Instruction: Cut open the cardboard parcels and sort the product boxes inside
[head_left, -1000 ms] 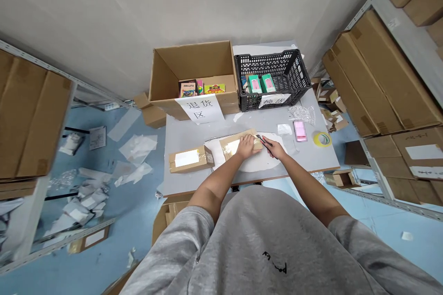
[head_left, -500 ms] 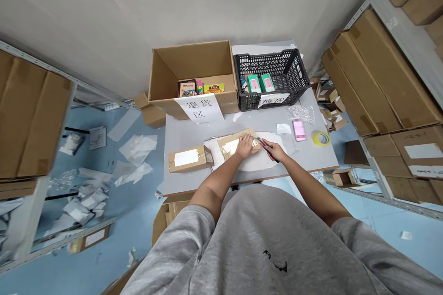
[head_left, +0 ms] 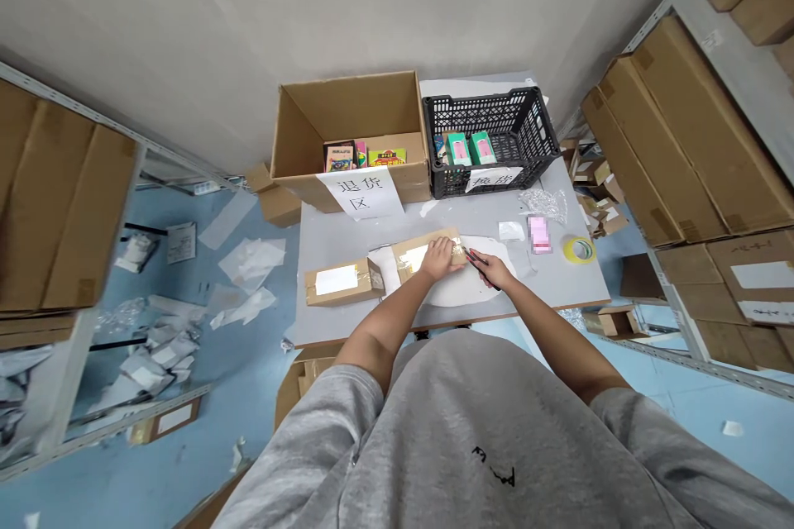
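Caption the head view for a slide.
The left hand rests on a cardboard box while the right hand holds a dark tool near its taped end.

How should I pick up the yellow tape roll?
From above, I'd pinch the tape roll by its ring wall, thumb down in the hole. It seems to lie flat on the table, with that hole facing up.
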Demonstrator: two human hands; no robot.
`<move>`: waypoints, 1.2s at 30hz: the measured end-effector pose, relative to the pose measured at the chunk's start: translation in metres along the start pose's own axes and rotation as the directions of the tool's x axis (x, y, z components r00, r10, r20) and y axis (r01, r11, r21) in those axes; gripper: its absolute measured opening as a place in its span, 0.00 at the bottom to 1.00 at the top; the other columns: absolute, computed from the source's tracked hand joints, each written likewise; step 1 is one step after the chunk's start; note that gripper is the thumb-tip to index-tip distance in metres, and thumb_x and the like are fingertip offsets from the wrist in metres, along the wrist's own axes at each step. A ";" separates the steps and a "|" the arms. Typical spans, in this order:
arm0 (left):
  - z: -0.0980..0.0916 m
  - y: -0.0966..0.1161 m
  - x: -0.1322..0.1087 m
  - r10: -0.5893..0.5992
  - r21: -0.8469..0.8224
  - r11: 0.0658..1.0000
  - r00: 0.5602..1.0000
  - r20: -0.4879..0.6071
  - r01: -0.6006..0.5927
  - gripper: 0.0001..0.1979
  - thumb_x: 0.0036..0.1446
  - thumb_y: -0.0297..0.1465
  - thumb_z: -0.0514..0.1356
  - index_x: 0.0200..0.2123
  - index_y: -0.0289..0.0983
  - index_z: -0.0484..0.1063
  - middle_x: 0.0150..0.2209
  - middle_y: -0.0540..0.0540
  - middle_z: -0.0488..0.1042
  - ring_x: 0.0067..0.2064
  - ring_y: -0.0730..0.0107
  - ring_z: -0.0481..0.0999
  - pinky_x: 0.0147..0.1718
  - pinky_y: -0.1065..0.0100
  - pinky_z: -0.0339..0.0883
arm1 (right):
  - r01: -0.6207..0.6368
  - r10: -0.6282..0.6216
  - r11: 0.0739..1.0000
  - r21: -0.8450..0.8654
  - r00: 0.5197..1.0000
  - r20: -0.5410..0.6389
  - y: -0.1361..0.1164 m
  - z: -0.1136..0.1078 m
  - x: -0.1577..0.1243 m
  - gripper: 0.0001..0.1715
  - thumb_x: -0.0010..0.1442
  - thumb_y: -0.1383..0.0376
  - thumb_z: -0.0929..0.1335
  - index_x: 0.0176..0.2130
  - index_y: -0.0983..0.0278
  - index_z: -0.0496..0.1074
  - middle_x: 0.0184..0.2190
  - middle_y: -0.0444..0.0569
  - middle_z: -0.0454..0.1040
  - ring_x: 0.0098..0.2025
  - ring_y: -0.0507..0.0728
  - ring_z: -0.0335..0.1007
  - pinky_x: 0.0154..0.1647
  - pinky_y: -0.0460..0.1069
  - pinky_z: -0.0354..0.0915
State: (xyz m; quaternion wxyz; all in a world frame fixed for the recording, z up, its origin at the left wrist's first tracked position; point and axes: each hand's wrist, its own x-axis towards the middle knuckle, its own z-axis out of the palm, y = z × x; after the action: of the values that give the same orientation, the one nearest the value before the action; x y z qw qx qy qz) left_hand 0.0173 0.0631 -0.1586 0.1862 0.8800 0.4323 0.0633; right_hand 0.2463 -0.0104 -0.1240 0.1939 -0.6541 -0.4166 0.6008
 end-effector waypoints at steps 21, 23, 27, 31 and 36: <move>0.006 -0.051 -0.113 -0.470 -0.123 0.878 0.882 -0.032 0.463 0.56 0.66 0.60 0.66 0.85 0.39 0.49 0.85 0.30 0.41 0.84 0.32 0.45 0.76 0.40 0.56 | 0.446 -0.539 0.816 -0.368 0.818 -0.203 0.001 0.050 0.058 0.22 0.66 0.49 0.74 0.53 0.58 0.79 0.72 0.57 0.73 0.71 0.70 0.66 0.71 0.66 0.66; 0.003 -0.056 -0.108 -0.470 -0.141 0.875 0.882 -0.018 0.463 0.55 0.66 0.59 0.67 0.84 0.39 0.51 0.84 0.30 0.42 0.83 0.31 0.49 0.76 0.40 0.58 | 0.447 -0.517 0.843 -0.299 0.827 -0.220 -0.002 0.049 0.056 0.30 0.63 0.47 0.76 0.58 0.57 0.78 0.69 0.57 0.76 0.69 0.70 0.70 0.71 0.65 0.67; -0.017 -0.075 -0.100 -0.443 -0.170 0.882 0.896 0.013 0.439 0.50 0.67 0.58 0.67 0.81 0.39 0.61 0.83 0.32 0.51 0.80 0.34 0.59 0.76 0.47 0.58 | 0.380 -0.434 0.894 -0.238 0.865 -0.249 -0.011 0.044 0.049 0.41 0.61 0.44 0.76 0.66 0.57 0.74 0.56 0.54 0.84 0.57 0.69 0.81 0.62 0.63 0.74; -0.042 -0.101 -0.085 -0.377 -0.226 0.889 0.916 0.134 0.399 0.42 0.67 0.62 0.64 0.74 0.42 0.74 0.78 0.37 0.65 0.74 0.40 0.72 0.71 0.54 0.66 | 0.387 -0.464 0.873 -0.297 0.847 -0.260 -0.015 0.037 0.044 0.38 0.62 0.45 0.75 0.65 0.57 0.74 0.57 0.54 0.84 0.57 0.69 0.81 0.61 0.61 0.74; -0.050 -0.122 -0.056 -0.360 -0.298 0.833 0.865 0.348 0.467 0.40 0.60 0.65 0.67 0.62 0.40 0.84 0.64 0.36 0.82 0.66 0.41 0.80 0.64 0.59 0.71 | 0.327 -0.387 0.894 -0.307 0.908 -0.160 -0.009 0.032 0.061 0.26 0.64 0.49 0.73 0.58 0.54 0.74 0.57 0.51 0.84 0.55 0.68 0.82 0.59 0.62 0.74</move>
State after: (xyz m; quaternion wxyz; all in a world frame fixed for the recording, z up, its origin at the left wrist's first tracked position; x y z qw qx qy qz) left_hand -0.1210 0.1005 -0.1568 0.4178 0.7125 0.5633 -0.0221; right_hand 0.2088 0.0340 -0.1616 0.2537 -0.6478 -0.5854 0.4163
